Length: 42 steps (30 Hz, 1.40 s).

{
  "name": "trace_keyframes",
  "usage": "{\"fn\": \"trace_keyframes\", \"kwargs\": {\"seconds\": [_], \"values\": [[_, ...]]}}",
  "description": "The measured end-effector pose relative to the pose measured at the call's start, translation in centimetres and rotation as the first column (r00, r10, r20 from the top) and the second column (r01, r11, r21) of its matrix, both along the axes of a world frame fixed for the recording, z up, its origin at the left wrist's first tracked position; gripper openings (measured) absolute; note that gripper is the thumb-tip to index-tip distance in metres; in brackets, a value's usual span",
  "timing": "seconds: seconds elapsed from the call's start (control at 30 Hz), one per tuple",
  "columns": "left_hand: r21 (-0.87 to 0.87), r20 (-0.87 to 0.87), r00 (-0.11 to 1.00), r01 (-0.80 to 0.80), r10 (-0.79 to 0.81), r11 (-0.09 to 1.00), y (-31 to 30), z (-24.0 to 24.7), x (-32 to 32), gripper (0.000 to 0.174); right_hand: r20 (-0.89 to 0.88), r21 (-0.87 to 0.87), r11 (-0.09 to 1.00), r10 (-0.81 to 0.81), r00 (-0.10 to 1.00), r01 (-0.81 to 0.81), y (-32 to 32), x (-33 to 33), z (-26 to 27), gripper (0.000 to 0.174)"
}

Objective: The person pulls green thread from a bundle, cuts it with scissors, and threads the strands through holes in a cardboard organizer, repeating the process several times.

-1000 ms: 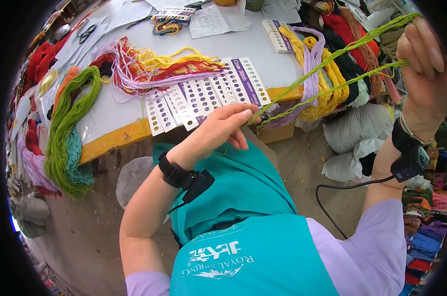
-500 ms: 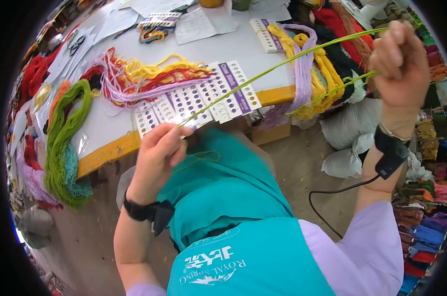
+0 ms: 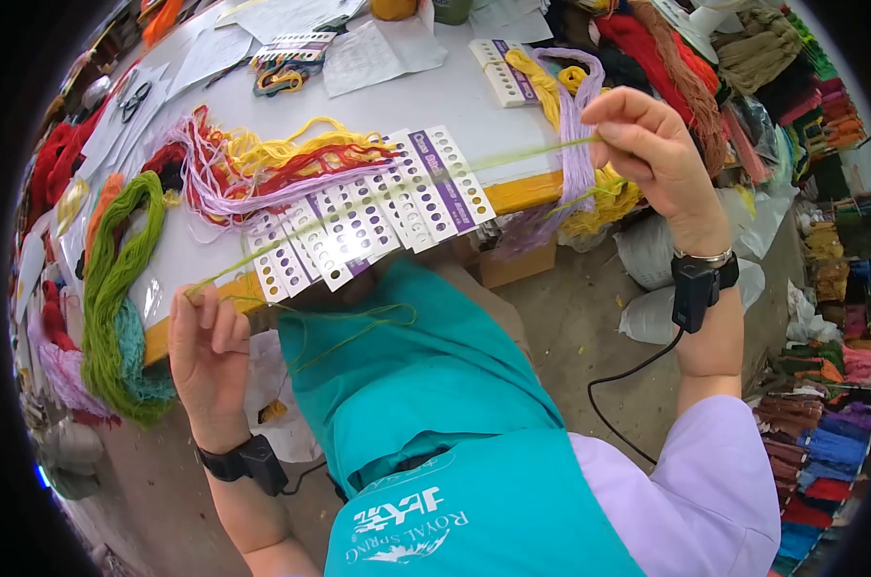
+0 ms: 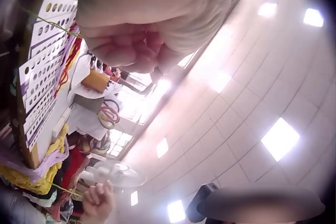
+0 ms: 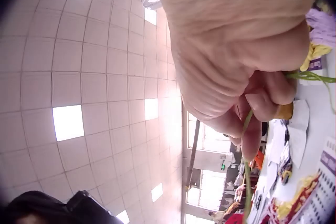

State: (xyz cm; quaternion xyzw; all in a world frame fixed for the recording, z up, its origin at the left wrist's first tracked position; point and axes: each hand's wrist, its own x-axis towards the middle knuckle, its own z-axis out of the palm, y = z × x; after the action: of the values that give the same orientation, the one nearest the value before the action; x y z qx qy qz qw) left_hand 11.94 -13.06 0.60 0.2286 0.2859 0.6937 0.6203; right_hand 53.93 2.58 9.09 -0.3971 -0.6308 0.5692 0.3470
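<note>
In the head view, a green thread (image 3: 531, 154) runs slantwise across the middle of the frame, blurred in places, between a person's two hands. The left hand (image 3: 209, 351), at the lower left, pinches it between thumb and finger; the right hand (image 3: 658, 159), at the upper right, grips it in bent fingers. A loose loop of the thread lies over the teal apron (image 3: 426, 356), right of the left hand. Behind the line, punched cards (image 3: 450, 188) lie fanned along the edge of the table (image 3: 406, 111), a bundle of red, yellow and lilac yarn (image 3: 291, 163) partly over them. A thick green skein (image 3: 118, 288) drapes down at the left; scissors (image 3: 137, 101) lie at the upper left.

In the left wrist view, the left hand fills the top centre, fingers curled, the thread reaching it from the upper left. The right hand shows small at the bottom left, below a white fan (image 4: 118, 174).

In the right wrist view, the right hand fills the upper right, thread passing through its curled fingers toward the right and bottom edges.
</note>
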Motion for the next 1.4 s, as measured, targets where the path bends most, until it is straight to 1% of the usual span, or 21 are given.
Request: {"fn": "trace_keyframes", "kwargs": {"seconds": [0.03,0.07,0.17,0.27,0.37,0.4,0.5,0.53,0.63,0.73,0.83,0.93,1.0,1.03,1.1,1.17,1.23,1.27,1.3,1.33,1.4], "values": [[0.009,-0.001,1.0,-0.027,0.027,1.0,-0.2,0.1,-0.4,0.018,0.048,0.001,1.0,0.014,0.999,-0.014,0.1,-0.1,-0.4,0.016],[0.013,-0.017,1.0,-0.011,0.011,1.0,-0.3,0.1,-0.9,0.019,0.114,0.012,1.0,-0.008,0.993,0.006,0.0,0.0,-0.8,0.016],[-0.038,0.012,1.0,-0.013,0.014,0.999,-0.8,0.2,-0.4,0.016,0.241,-0.057,0.998,-0.026,0.97,0.041,-0.9,0.0,-2.2,0.015],[-0.101,-0.052,0.998,0.011,-0.016,0.995,-0.6,0.8,0.3,0.017,0.287,-0.11,0.993,0.004,0.958,0.029,-1.8,0.3,-4.2,0.013],[-0.008,0.048,0.989,0.137,-0.136,0.991,-0.5,-0.4,-0.7,0.022,0.35,-0.15,0.987,0.11,0.93,-0.06,-3.0,0.0,-5.9,0.011],[-0.032,0.06,0.99,0.127,-0.125,0.991,-0.4,-0.1,-0.4,0.023,0.411,-0.253,0.966,0.164,0.897,-0.06,-3.1,0.1,-5.9,0.012],[-0.018,0.076,0.98,0.187,-0.185,0.982,-0.2,-0.5,0.0,0.023,0.403,-0.218,0.962,0.24,0.883,-0.162,-4.0,-0.2,-7.9,0.016],[-0.002,0.091,0.976,0.197,-0.196,0.98,-0.1,-0.8,0.1,0.024,0.545,-0.137,0.957,0.289,0.787,-0.257,-4.2,-0.3,-7.1,0.02],[-0.057,-0.034,0.973,0.225,-0.227,0.973,0.2,-0.5,1.0,0.03,0.592,0.022,0.965,0.198,0.781,-0.262,-5.1,-1.6,-6.5,0.021],[-0.109,-0.014,0.964,0.261,-0.264,0.959,0.5,0.9,2.3,0.048,0.387,0.107,0.973,0.149,0.91,-0.205,-5.6,-4.6,-5.4,0.02],[-0.086,-0.036,0.929,0.365,-0.369,0.927,0.9,1.4,3.5,0.062,0.245,0.164,0.958,0.192,0.95,-0.236,-5.5,-8.6,-5.0,0.023],[-0.087,-0.115,0.887,0.44,-0.448,0.894,1.0,1.5,4.2,0.066,0.042,0.16,0.957,0.239,0.97,-0.243,-5.7,-14.0,-5.5,0.027],[-0.105,-0.145,0.866,0.467,-0.478,0.878,0.9,1.8,4.5,0.067,-0.11,0.187,0.954,0.256,0.96,-0.233,-5.8,-17.0,-6.6,0.028],[-0.114,-0.158,0.856,0.479,-0.492,0.87,0.8,1.9,4.5,0.067,-0.138,0.095,0.949,0.311,0.94,-0.3,-5.7,-17.8,-6.7,0.027],[-0.137,-0.201,0.842,0.482,-0.501,0.865,0.5,2.2,4.2,0.067,-0.208,-0.085,0.899,0.406,0.89,-0.43,-5.4,-19.0,-6.9,0.025],[-0.162,-0.224,0.836,0.476,-0.502,0.864,0.3,2.4,3.7,0.067,-0.104,-0.132,0.885,0.435,0.895,-0.446,-4.8,-19.1,-6.4,0.019],[-0.188,-0.229,0.836,0.464,-0.498,0.866,0.0,2.4,3.0,0.066,0.003,-0.18,0.873,0.462,0.887,-0.454,-4.1,-18.7,-5.5,0.018],[-0.206,-0.246,0.838,0.446,-0.487,0.871,-0.1,2.3,2.7,0.063,-0.03,-0.214,0.869,0.452,0.892,-0.447,-3.9,-18.3,-5.2,0.02],[-0.223,-0.263,0.839,0.428,-0.477,0.876,-0.1,2.2,2.5,0.06,-0.117,-0.27,0.856,0.426,0.897,-0.442,-3.3,-17.5,-5.7,0.023],[-0.239,-0.28,0.838,0.412,-0.469,0.879,-0.2,2.1,2.3,0.056,-0.241,-0.276,0.853,0.384,0.891,-0.442,-2.9,-17.0,-5.9,0.023],[-0.292,-0.357,0.796,0.401,-0.488,0.868,-0.8,0.9,1.1,0.045,-0.472,-0.261,0.846,0.309,0.826,-0.466,-2.0,-15.6,-6.1,0.022]]}}
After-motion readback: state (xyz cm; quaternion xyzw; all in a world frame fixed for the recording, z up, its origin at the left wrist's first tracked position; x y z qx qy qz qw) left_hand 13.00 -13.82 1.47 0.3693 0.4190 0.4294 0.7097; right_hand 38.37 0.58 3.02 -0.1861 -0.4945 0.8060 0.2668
